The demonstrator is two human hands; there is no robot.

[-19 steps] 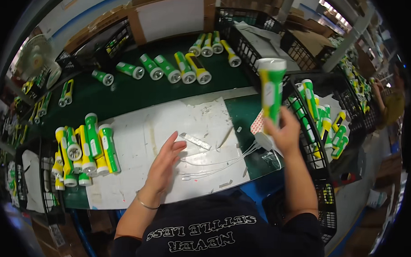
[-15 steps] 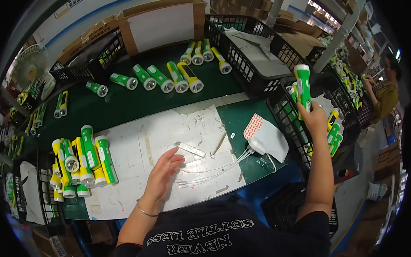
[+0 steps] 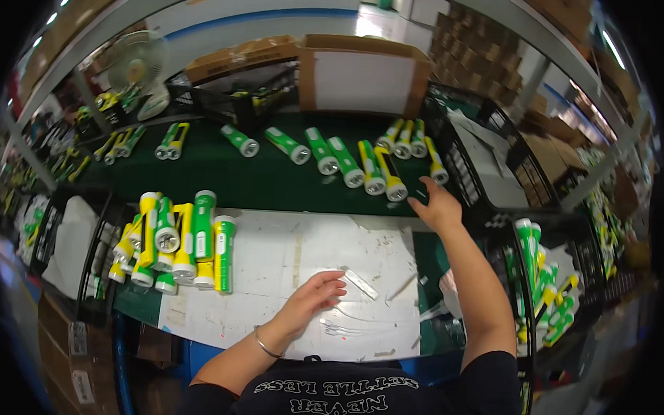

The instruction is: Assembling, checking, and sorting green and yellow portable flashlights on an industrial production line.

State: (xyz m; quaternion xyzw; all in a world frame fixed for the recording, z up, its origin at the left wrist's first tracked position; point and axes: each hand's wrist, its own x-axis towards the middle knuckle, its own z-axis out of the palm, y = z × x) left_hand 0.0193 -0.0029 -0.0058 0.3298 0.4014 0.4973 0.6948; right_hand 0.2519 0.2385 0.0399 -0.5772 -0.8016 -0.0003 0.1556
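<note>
My left hand (image 3: 310, 303) hovers over the white sheet (image 3: 260, 271) with its fingers stretched and nothing in them. Beside it lies a small whitish strip (image 3: 360, 283). My right hand (image 3: 440, 208) reaches to the back right, its thumb and fingers apart and empty. Closest to it are a yellow-and-green flashlight (image 3: 437, 161) and a yellow flashlight with a dark panel (image 3: 391, 177). Further green flashlights (image 3: 321, 152) lie in a row to the left. A pile of green and yellow flashlights (image 3: 203, 228) rests on the sheet's left part.
A black crate (image 3: 528, 287) at the right holds several flashlights; another crate (image 3: 487, 158) stands behind it with grey sheets. At the left is a black crate (image 3: 100, 261) with a pale liner. A cardboard box (image 3: 367, 48) stands at the back. White cables (image 3: 342, 328) lie near my left hand.
My right hand has let go of the green flashlight it held over the right crate and moved left to the back of the table. The view has turned left. My left hand stays open.
</note>
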